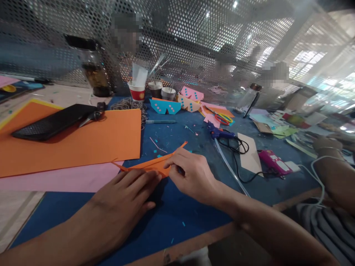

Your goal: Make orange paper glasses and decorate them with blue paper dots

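The left hand lay palm down, its fingers extended over the near edge of an orange paper piece and its thumb held apart from them. The right hand had its fingers curled against the right part of the same piece; whether they pinched it firmly could not be determined.

The orange paper piece was on the tabletop, between and under the hands. It was long, narrow and plain bright orange, and it appeared folded lengthwise, a line running along its upper face. It lay slantwise, its right end farther off than its left. A thin tip projected beyond the right hand; a narrow sliver stood out at the left end. Its near edge was partly hidden by fingers.

Just beyond were scattered paper scraps and a pen. To the left, a large orange sheet overlapped a pink sheet and bore a flat black object. At the far side stood a blue mask-shaped cutout with pink squares, near a red-and-white paper cup. To the right lay a blue glue gun, a pale card and a magenta box with cables. Another person's arm was at far right.
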Demonstrator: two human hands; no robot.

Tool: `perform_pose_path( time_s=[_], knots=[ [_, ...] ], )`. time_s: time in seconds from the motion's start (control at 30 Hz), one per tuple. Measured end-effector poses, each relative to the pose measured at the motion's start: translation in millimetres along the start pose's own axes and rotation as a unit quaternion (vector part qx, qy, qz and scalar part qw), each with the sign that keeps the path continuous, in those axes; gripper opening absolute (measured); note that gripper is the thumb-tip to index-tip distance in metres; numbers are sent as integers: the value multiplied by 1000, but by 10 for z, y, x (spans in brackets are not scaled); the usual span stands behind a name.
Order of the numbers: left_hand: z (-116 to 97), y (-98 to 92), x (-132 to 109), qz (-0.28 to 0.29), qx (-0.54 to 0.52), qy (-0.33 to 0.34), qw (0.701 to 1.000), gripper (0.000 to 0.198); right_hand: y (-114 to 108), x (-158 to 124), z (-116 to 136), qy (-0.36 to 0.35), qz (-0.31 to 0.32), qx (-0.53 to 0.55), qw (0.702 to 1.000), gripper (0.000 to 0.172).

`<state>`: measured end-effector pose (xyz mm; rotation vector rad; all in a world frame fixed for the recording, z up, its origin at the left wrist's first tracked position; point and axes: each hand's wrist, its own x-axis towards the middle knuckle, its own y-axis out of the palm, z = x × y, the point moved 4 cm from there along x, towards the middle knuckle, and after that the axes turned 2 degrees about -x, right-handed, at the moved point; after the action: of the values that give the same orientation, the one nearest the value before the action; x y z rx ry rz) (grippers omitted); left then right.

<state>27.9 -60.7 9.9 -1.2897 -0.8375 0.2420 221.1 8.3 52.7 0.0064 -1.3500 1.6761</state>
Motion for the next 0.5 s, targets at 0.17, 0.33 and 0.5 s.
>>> perform_pose_path(
  time_s=[0.17,0.33,0.5],
  knots=[
    [-14,11,5,4,-3,-15,1000,38,23,-9,0,-5,1,-4,1000,25],
    [5,60,-50,19,-12,-41,999,42,37,-12,9,-6,3,-8,1000,25],
    [11,31,-37,0,-28,-28,999,40,24,-9,4,-4,5,-6,1000,24]
  ],
)
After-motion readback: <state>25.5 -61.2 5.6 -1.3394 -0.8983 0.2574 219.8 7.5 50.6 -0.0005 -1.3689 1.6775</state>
